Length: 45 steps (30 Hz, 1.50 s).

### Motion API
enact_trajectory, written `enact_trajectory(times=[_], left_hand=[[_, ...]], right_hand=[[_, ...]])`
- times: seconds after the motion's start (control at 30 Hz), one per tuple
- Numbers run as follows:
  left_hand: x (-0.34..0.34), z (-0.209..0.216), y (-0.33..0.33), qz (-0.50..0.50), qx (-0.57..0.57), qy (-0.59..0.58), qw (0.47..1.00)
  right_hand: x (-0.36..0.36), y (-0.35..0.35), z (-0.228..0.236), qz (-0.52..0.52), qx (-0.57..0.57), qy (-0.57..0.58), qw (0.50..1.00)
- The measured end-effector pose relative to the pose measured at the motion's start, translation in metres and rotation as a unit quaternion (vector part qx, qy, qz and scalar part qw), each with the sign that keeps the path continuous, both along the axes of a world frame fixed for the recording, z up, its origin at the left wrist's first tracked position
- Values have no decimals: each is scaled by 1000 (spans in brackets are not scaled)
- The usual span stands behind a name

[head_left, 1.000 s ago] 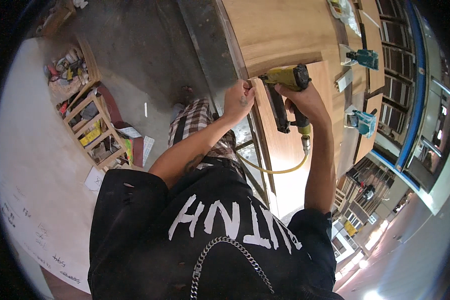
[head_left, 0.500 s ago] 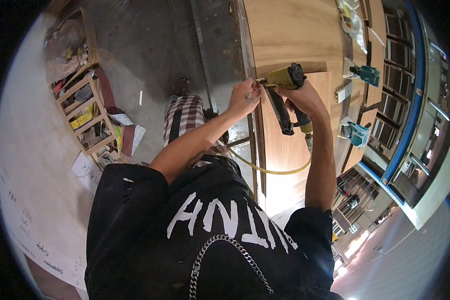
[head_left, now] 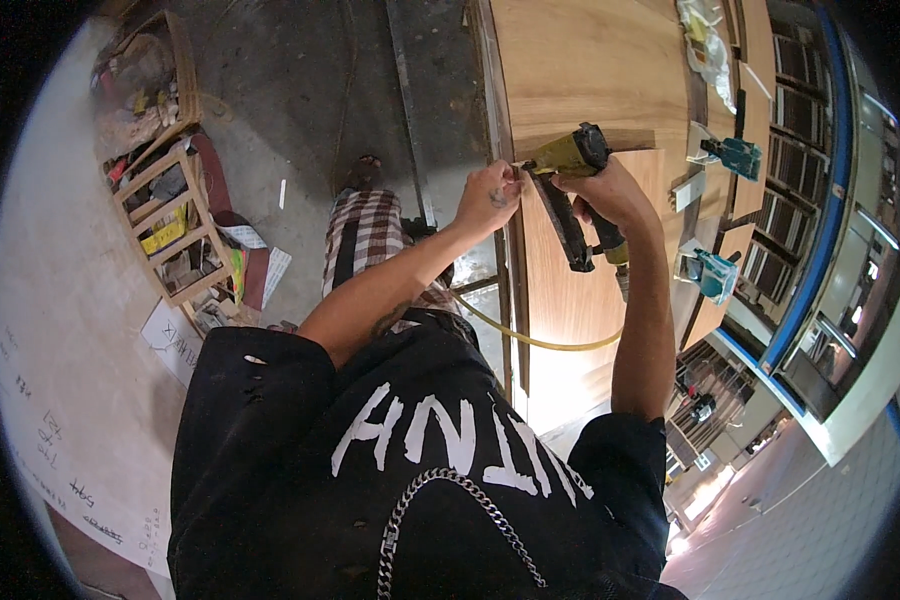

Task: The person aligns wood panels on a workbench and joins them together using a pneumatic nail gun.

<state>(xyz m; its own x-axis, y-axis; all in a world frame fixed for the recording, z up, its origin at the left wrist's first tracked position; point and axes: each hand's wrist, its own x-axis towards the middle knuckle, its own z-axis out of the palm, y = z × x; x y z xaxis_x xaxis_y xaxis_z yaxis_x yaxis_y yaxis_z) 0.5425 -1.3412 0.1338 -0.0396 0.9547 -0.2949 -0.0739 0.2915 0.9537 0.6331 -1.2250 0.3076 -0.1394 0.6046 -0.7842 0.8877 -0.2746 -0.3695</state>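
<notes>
My right hand (head_left: 615,195) is wrapped round the grip of a yellow and black nail gun (head_left: 568,153). Its long dark magazine (head_left: 567,225) slants down over a wooden panel (head_left: 555,290), and its nose points left at the panel's edge. Right beside that nose is my left hand (head_left: 490,198), fingers pinched together at the edge; whatever they grip is too small or hidden to make out. A yellow air hose (head_left: 540,343) curves from below the gun back toward my waist.
Two teal-handled tools (head_left: 735,157) lie on the boards at the right, near a crumpled plastic bag (head_left: 705,45). Along the left stands a wooden crate (head_left: 175,230) filled with odds and ends, by a pale written-on board (head_left: 60,330). A metal bar (head_left: 408,120) runs along the floor.
</notes>
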Motion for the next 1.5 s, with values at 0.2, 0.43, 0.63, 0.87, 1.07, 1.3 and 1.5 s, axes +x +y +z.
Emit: enact_trajectory(times=[0.2,0.43,0.63,0.87,1.07,1.3,1.5], left_hand=[[2,-3,-1,19,29,-21,999],[0,2,8,-18,-35,40,998],[-1,-2,7,-27,-56,-14,998],[0,-4,5,5,15,-165,986],[-4,-5,6,-16,-116,-128,985],[-33,2,19,-93,-216,-102,967],[-51,40,16,-132,-135,-27,982]], right_hand=[[-4,1,6,0,-1,-18,1000],[2,3,1,1,-18,-34,999],[-1,6,1,2,-16,-5,1000],[-5,4,2,-25,2,5,1000],[17,-23,-8,-44,27,22,998],[120,-179,36,-371,94,95,919],[213,-371,29,-644,221,13,732]])
